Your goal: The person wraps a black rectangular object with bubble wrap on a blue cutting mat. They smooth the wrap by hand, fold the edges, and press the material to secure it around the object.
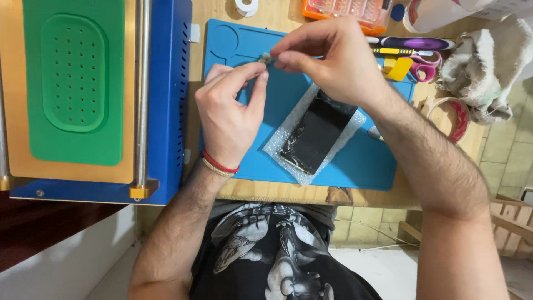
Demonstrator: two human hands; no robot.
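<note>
Left hand (227,111) and right hand (330,58) — both pinching one small grey part (266,57) above the blue mat (361,161).

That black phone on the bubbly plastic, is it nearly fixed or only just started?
Done so far: the dark phone lies on bubble wrap on the blue mat, tools set out behind. In hand: the left hand and right hand pinch a tiny grey part between them above the mat. Left: the phone lies untouched, and how much remains is unclear.

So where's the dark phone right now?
In the head view, the dark phone lies on bubble wrap on the blue mat, just below the right hand.
</note>
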